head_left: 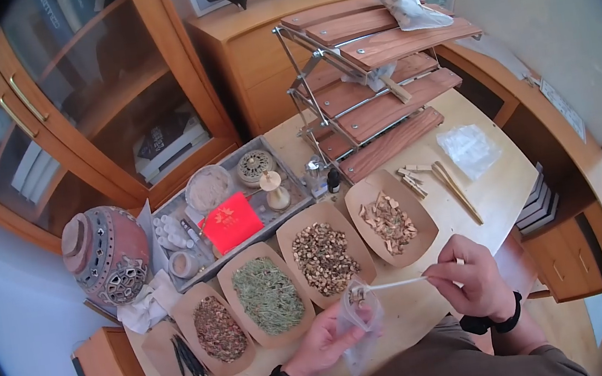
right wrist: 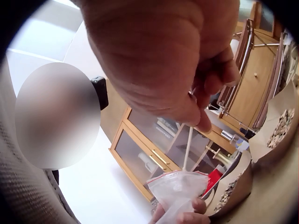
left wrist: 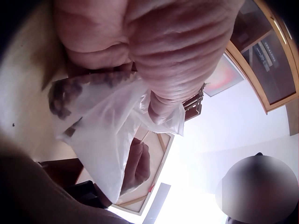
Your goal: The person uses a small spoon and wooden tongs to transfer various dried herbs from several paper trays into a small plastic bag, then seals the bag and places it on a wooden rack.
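A clear plastic bag [head_left: 364, 319] with brown pieces in it is gripped by my left hand [head_left: 327, 344]; the left wrist view shows the bag [left wrist: 100, 126] under the left hand [left wrist: 145, 46]. My right hand [head_left: 471, 277] pinches the end of a thin pale stick [head_left: 397, 283], whose other end reaches the bag's mouth. In the right wrist view the stick [right wrist: 188, 149] runs from the right hand [right wrist: 163, 60] down to the bag [right wrist: 180, 191]. A paper tray of brown chopped pieces [head_left: 324, 259] lies just beyond the bag.
Paper trays hold pale chips [head_left: 388, 224], green herb [head_left: 267, 291], reddish bits [head_left: 219, 328] and dark pods [head_left: 189, 359]. Behind them are a grey tray [head_left: 209, 272] with a red packet [head_left: 232, 224], a wooden rack [head_left: 381, 105], tweezers [head_left: 458, 194] and a plastic bag [head_left: 469, 150].
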Demonstrator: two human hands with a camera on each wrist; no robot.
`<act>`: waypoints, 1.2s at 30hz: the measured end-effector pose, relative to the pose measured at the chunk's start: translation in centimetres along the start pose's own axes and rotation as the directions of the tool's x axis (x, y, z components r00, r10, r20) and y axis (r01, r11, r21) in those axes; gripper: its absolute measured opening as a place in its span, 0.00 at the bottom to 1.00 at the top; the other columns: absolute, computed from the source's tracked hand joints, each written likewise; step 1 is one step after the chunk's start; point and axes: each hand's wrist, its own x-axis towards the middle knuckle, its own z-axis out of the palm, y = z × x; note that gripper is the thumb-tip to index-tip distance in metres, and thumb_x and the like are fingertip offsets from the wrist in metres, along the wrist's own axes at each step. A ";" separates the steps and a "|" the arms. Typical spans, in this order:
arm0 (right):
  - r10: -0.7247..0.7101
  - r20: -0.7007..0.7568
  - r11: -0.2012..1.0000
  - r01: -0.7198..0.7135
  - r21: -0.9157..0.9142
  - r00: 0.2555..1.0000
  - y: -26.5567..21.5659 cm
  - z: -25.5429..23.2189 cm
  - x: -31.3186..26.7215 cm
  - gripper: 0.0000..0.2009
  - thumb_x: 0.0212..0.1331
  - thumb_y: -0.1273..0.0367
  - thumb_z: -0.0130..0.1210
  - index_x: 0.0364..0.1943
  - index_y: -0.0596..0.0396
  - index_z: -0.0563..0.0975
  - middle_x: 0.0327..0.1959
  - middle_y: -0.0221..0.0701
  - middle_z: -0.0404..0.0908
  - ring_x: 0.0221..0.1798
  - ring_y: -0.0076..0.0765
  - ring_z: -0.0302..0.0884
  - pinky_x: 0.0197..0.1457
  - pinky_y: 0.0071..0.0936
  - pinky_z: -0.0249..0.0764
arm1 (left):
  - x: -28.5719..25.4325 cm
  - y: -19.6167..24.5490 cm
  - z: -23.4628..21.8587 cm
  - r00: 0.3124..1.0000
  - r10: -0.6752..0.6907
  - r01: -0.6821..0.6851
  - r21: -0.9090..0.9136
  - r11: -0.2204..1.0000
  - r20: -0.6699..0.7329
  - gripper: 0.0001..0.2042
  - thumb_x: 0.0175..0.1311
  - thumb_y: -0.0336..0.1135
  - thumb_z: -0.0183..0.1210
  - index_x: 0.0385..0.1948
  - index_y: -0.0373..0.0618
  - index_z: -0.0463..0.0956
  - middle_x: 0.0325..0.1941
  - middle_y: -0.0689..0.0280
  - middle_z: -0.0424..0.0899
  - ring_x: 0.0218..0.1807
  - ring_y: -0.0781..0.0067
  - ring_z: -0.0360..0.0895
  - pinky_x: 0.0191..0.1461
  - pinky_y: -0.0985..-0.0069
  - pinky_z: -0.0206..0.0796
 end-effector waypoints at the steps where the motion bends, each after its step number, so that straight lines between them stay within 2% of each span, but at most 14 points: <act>1: -0.069 0.015 0.997 0.070 -0.042 0.998 -0.2 -0.2 0.0 0.07 0.55 0.78 0.71 0.38 0.56 0.88 0.29 0.31 0.76 0.30 0.37 0.76 0.31 0.33 0.72 | 0.0 0.1 0.1 1.000 0.001 -0.001 -0.002 1.000 0.002 0.24 0.77 0.41 0.65 0.68 0.40 0.71 0.57 0.59 0.84 0.57 0.62 0.85 0.67 0.59 0.74; 4: -0.159 0.019 0.979 0.161 -0.126 0.987 0.0 -0.4 -0.2 0.08 0.53 0.78 0.71 0.38 0.56 0.87 0.30 0.31 0.76 0.30 0.37 0.76 0.30 0.34 0.71 | 0.0 0.2 0.0 1.000 -0.003 0.003 -0.004 1.000 -0.008 0.25 0.77 0.41 0.64 0.68 0.40 0.70 0.56 0.60 0.84 0.57 0.62 0.85 0.67 0.59 0.74; 6: -0.189 0.005 0.967 0.188 -0.171 0.982 0.3 -0.3 -0.2 0.09 0.52 0.78 0.72 0.38 0.56 0.87 0.30 0.30 0.76 0.31 0.37 0.76 0.30 0.33 0.71 | 0.0 -0.3 -0.8 0.997 0.011 -0.009 -0.028 1.000 0.073 0.21 0.80 0.31 0.60 0.70 0.38 0.69 0.62 0.61 0.82 0.63 0.64 0.83 0.72 0.60 0.73; 8: -0.123 -0.083 0.976 0.105 -0.191 0.989 0.6 0.1 -0.1 0.09 0.52 0.78 0.71 0.38 0.56 0.87 0.31 0.31 0.76 0.31 0.39 0.76 0.31 0.34 0.72 | -0.1 -0.6 -0.9 0.997 0.025 -0.024 -0.012 1.000 0.075 0.21 0.80 0.31 0.60 0.70 0.38 0.69 0.63 0.62 0.82 0.63 0.65 0.83 0.72 0.61 0.73; 13: -0.043 -0.067 0.978 0.028 -0.207 0.997 1.0 1.5 1.1 0.07 0.54 0.77 0.70 0.38 0.56 0.87 0.31 0.34 0.77 0.33 0.43 0.78 0.33 0.37 0.75 | -0.1 -0.5 -0.6 0.993 0.006 -0.009 0.031 0.999 0.115 0.22 0.79 0.30 0.61 0.71 0.38 0.69 0.64 0.62 0.82 0.64 0.68 0.82 0.73 0.64 0.72; 16: -0.027 -0.030 0.978 0.020 -0.208 0.999 0.3 2.3 1.9 0.06 0.56 0.76 0.69 0.37 0.56 0.87 0.31 0.35 0.78 0.33 0.44 0.79 0.34 0.38 0.76 | -0.5 -0.6 -0.2 0.994 0.069 -0.080 0.124 0.989 0.089 0.23 0.78 0.29 0.61 0.72 0.38 0.68 0.64 0.62 0.82 0.66 0.71 0.80 0.73 0.65 0.71; 18: -0.021 -0.004 0.979 0.020 -0.202 1.000 0.1 2.4 2.5 0.05 0.57 0.76 0.68 0.37 0.56 0.87 0.31 0.35 0.78 0.34 0.45 0.80 0.34 0.39 0.76 | -0.3 -1.3 -0.7 0.960 0.212 -0.252 0.235 0.939 0.181 0.25 0.78 0.29 0.62 0.73 0.38 0.67 0.65 0.63 0.81 0.67 0.73 0.78 0.73 0.66 0.69; 22: -0.017 -0.010 0.987 0.015 -0.160 1.000 0.4 3.0 3.4 0.05 0.58 0.76 0.68 0.38 0.56 0.87 0.32 0.35 0.79 0.34 0.45 0.81 0.36 0.38 0.77 | 0.0 -1.8 -0.8 0.965 0.232 -0.259 0.307 0.916 0.123 0.27 0.76 0.33 0.64 0.73 0.39 0.67 0.61 0.60 0.85 0.58 0.65 0.86 0.68 0.62 0.75; 24: 0.007 -0.017 0.985 -0.010 -0.175 1.000 0.9 3.3 3.4 0.05 0.58 0.75 0.68 0.38 0.57 0.87 0.32 0.35 0.80 0.35 0.45 0.82 0.37 0.39 0.79 | -0.1 -1.6 0.0 0.966 0.247 -0.259 0.196 0.946 0.081 0.32 0.77 0.28 0.61 0.80 0.40 0.58 0.67 0.63 0.81 0.66 0.75 0.78 0.72 0.68 0.70; 27: 0.019 -0.001 0.983 -0.019 -0.181 1.000 1.3 3.4 3.4 0.05 0.58 0.76 0.68 0.38 0.57 0.87 0.31 0.35 0.80 0.34 0.46 0.82 0.36 0.40 0.79 | -0.5 -1.4 0.1 0.983 0.167 -0.176 0.126 0.976 0.078 0.37 0.77 0.28 0.62 0.83 0.43 0.51 0.74 0.62 0.76 0.69 0.75 0.76 0.75 0.67 0.67; 33: 0.077 -0.019 0.988 -0.079 -0.133 0.997 1.0 4.2 4.0 0.07 0.57 0.75 0.69 0.39 0.55 0.88 0.30 0.36 0.80 0.33 0.46 0.83 0.35 0.41 0.79 | 0.1 -1.9 -0.5 0.976 0.204 -0.214 0.167 0.963 0.076 0.39 0.78 0.26 0.60 0.85 0.44 0.47 0.85 0.61 0.59 0.72 0.73 0.74 0.77 0.65 0.66; 34: 0.063 -0.029 0.990 -0.066 -0.124 0.998 1.5 4.6 4.0 0.07 0.57 0.75 0.69 0.39 0.54 0.88 0.31 0.35 0.81 0.34 0.47 0.83 0.35 0.41 0.79 | 0.3 -1.4 -0.5 0.975 0.194 -0.216 0.268 0.939 0.109 0.40 0.81 0.40 0.59 0.84 0.44 0.41 0.58 0.56 0.84 0.59 0.62 0.85 0.69 0.58 0.73; 35: 0.055 -0.034 0.990 -0.059 -0.129 0.998 1.8 4.8 4.6 0.07 0.57 0.75 0.69 0.39 0.54 0.88 0.31 0.35 0.81 0.34 0.47 0.83 0.35 0.41 0.79 | 0.2 -1.0 -0.6 0.973 0.201 -0.226 0.271 0.936 0.115 0.40 0.81 0.40 0.59 0.84 0.44 0.41 0.58 0.56 0.84 0.59 0.62 0.85 0.69 0.58 0.73; 36: 0.045 -0.056 0.987 -0.053 -0.153 0.997 1.9 4.9 4.8 0.06 0.57 0.74 0.69 0.39 0.54 0.87 0.31 0.35 0.81 0.34 0.47 0.83 0.36 0.40 0.79 | -0.1 0.0 0.0 0.986 0.114 -0.133 0.160 0.978 0.120 0.41 0.81 0.40 0.59 0.84 0.43 0.41 0.58 0.56 0.84 0.58 0.62 0.86 0.68 0.58 0.74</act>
